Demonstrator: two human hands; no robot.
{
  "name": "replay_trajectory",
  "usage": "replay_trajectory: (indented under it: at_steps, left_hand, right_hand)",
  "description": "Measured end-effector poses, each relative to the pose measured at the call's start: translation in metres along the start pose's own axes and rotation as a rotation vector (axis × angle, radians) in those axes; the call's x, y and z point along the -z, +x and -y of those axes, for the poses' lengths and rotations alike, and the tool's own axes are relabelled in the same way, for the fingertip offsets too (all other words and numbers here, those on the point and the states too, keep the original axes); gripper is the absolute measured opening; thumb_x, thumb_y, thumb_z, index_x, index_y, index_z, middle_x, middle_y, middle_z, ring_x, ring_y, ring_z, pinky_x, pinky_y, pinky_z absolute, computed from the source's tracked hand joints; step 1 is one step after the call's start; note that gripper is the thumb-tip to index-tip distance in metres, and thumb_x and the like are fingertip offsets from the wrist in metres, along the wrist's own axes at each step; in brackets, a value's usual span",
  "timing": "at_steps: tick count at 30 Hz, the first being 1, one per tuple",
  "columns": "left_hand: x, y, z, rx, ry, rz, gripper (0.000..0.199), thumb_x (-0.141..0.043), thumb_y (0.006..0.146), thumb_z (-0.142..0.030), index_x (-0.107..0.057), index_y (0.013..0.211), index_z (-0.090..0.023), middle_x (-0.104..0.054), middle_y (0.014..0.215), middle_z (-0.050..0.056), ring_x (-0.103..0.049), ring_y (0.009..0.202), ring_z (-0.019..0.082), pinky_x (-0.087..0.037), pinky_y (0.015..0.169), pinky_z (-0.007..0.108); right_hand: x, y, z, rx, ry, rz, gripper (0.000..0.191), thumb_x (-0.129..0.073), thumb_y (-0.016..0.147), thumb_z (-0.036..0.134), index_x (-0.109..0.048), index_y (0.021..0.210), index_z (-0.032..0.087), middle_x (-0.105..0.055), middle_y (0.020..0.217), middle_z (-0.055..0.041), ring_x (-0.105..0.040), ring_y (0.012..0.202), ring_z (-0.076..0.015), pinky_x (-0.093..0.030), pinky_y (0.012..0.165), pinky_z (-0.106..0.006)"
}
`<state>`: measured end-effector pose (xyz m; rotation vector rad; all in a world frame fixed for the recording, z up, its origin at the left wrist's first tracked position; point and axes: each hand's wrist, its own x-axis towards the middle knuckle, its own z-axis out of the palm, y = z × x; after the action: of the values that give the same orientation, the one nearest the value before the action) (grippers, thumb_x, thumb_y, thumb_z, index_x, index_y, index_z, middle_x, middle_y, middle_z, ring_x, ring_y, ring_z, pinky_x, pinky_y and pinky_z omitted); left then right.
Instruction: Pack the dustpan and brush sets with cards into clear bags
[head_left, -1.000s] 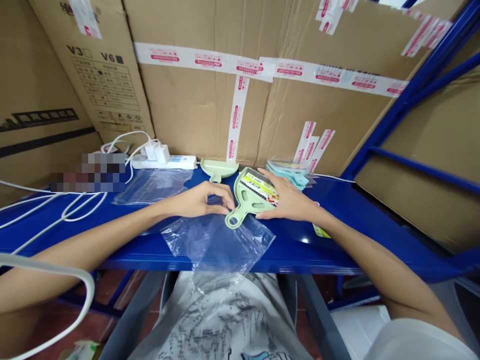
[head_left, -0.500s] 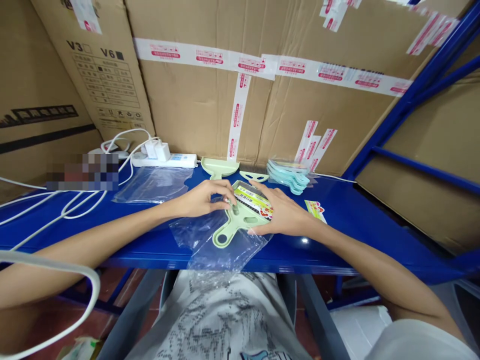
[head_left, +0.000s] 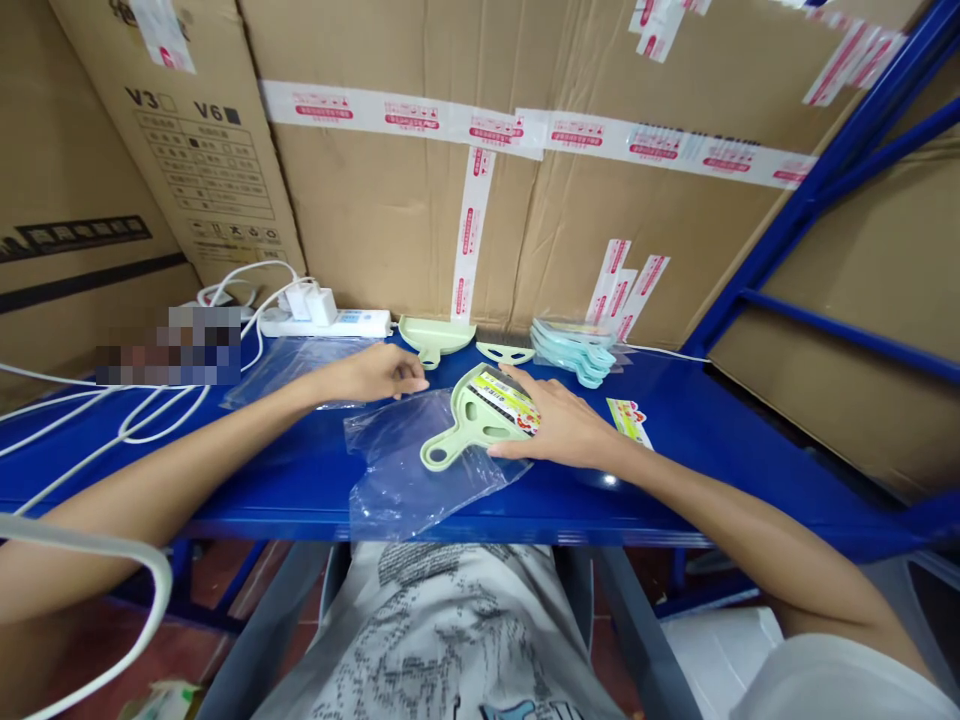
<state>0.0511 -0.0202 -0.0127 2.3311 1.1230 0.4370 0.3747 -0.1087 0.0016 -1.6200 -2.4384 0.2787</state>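
A pale green dustpan-shaped piece [head_left: 471,422] with a printed card [head_left: 506,402] on it is gripped at its wide end by my right hand [head_left: 566,420]. Its ringed handle points toward the table's front edge. Beneath it lies a clear plastic bag [head_left: 401,480]. My left hand [head_left: 384,373] is off the piece, to its left, with fingers curled together; whether anything small is between them is hidden. Behind are another green pan [head_left: 436,336] and a flat green part [head_left: 505,353]. Wrapped light blue pieces [head_left: 576,350] are stacked to the right.
The blue table [head_left: 675,420] holds a loose printed card [head_left: 630,422], more clear bags [head_left: 300,370] and a white power strip [head_left: 360,323]. White cables [head_left: 161,400] run across the left side. Cardboard [head_left: 375,200] stands behind, with a blue metal frame [head_left: 795,230] at right.
My left hand has let go of the green piece and moved left and back. My right hand still holds the piece, whose handle has shifted slightly back. The bag has spread to the left.
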Motion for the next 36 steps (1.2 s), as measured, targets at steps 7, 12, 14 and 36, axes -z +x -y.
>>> replay_trajectory:
  at_steps: [7, 12, 14, 36]
  left_hand:
    - [-0.02, 0.001, -0.003, 0.056, -0.302, 0.115, 0.049, -0.078, 0.084, -0.057, -0.072, 0.108, -0.014, -0.071, 0.085, 0.006, -0.065, 0.07, 0.018, -0.051, 0.06, 0.026]
    - [-0.022, 0.002, -0.004, 0.054, -0.348, 0.12, 0.048, -0.08, 0.084, -0.053, -0.072, 0.111, -0.013, -0.072, 0.089, 0.007, -0.064, 0.072, 0.017, -0.051, 0.061, 0.025]
    - [-0.023, 0.003, -0.004, 0.039, -0.364, 0.127, 0.048, -0.08, 0.084, -0.052, -0.072, 0.111, -0.013, -0.073, 0.091, 0.007, -0.065, 0.074, 0.017, -0.052, 0.062, 0.025]
    - [0.001, 0.001, -0.014, -0.011, -0.383, -0.234, 0.04, -0.079, 0.086, -0.046, -0.075, 0.111, -0.015, -0.081, 0.112, 0.012, -0.075, 0.105, 0.026, -0.057, 0.099, 0.037]
  right_hand:
    - [0.005, 0.005, -0.014, -0.02, 0.314, 0.036, 0.084, -0.06, 0.098, 0.072, -0.04, 0.167, 0.03, -0.075, 0.115, -0.0118, -0.071, 0.105, -0.0307, -0.053, 0.091, -0.042]
    - [0.005, 0.019, -0.025, -0.175, 0.684, 0.068, 0.037, -0.064, 0.1, 0.039, -0.073, 0.13, 0.019, -0.073, 0.1, -0.0087, -0.066, 0.083, -0.0197, -0.053, 0.058, -0.025]
    - [0.004, 0.021, -0.023, -0.222, 0.828, 0.109, 0.028, -0.067, 0.095, 0.026, -0.075, 0.12, 0.016, -0.071, 0.095, -0.008, -0.065, 0.079, -0.0177, -0.052, 0.055, -0.023]
    - [-0.025, 0.015, -0.013, -0.027, 1.267, 0.152, 0.049, -0.09, 0.078, 0.026, -0.074, 0.123, 0.018, -0.073, 0.095, -0.0044, -0.071, 0.077, -0.0163, -0.065, 0.054, -0.025]
